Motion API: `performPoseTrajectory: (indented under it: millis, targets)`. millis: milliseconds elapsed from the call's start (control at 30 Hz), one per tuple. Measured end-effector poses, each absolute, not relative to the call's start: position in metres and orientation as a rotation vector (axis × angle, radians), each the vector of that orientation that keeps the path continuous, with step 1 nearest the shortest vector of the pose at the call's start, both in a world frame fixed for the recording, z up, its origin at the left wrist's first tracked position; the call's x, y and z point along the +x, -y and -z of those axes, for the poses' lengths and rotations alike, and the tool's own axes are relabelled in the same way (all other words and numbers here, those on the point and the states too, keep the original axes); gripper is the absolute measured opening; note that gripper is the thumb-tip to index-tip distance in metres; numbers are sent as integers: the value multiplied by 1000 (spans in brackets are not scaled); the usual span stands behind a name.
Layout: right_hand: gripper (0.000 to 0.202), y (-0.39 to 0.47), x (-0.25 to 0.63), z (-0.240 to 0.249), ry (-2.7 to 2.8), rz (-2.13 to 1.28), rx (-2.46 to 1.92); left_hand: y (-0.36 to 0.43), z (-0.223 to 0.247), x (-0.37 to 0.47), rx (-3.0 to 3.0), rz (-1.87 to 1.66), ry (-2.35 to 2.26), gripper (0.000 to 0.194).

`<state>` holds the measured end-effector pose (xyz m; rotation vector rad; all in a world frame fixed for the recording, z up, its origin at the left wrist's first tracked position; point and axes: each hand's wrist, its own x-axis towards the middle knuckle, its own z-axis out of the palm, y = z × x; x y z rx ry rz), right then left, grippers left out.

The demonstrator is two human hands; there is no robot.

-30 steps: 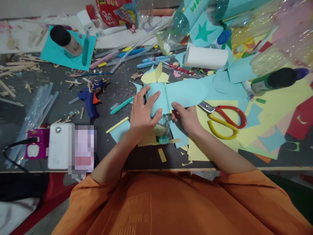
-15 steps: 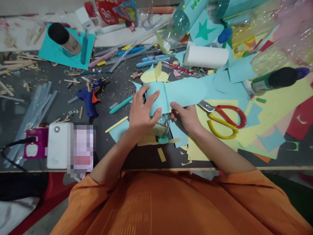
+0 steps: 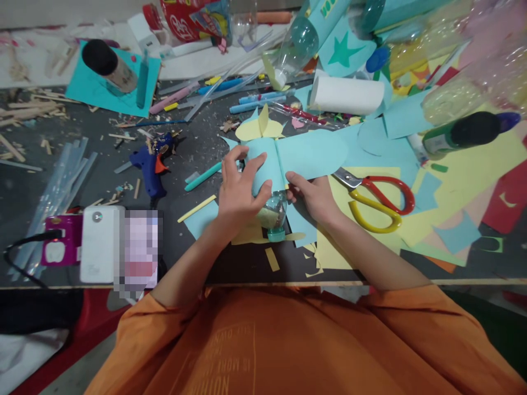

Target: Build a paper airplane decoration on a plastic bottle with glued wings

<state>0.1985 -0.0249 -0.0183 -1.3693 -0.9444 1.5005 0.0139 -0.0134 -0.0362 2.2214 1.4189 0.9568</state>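
Bottle: the clear bottle (image 3: 276,210) lies on its side at the middle of the surface (image 3: 242,269), between the hands, its green cap (image 3: 275,235) toward the near edge.
Blue wrap: blue paper (image 3: 269,156) goes round the bottle's body, leaving the neck end bare.
Blue wing: a rounded blue wing (image 3: 315,152) reaches right from the wrap, its root against the wrap's right side.
Yellow fins: yellow paper fins (image 3: 255,130) sit at the far end, one standing up between flatter ones.
Left hand: the left hand (image 3: 246,189) is partly open, fingers spread and arched over the wrap, thumb on its near right part; it has hold of the wrapped bottle, probably to stop it rolling.
Right hand: the right hand (image 3: 300,189) is nearly closed at the wing's near edge, thumb on top and fingers curled below; it seems to pinch the wing by its root to keep that edge against the wrap.
Scissors: the scissors (image 3: 373,200) lie just right of the right hand on yellow paper (image 3: 341,241), handles to the right, seemingly laid aside within reach.
Glue gun: the blue glue gun (image 3: 151,167) lies left of the left hand, nozzle pointing far, apparently parked out of the way.
Paper roll: a white roll (image 3: 348,94) lies beyond the wing.
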Motion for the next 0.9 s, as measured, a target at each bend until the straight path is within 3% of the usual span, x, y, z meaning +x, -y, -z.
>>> performPoseTrajectory:
  millis: [900]
  targets:
    - [47, 25, 195, 25, 972, -1409, -1378, 5, 41, 19, 2216, -985, -1430, 52]
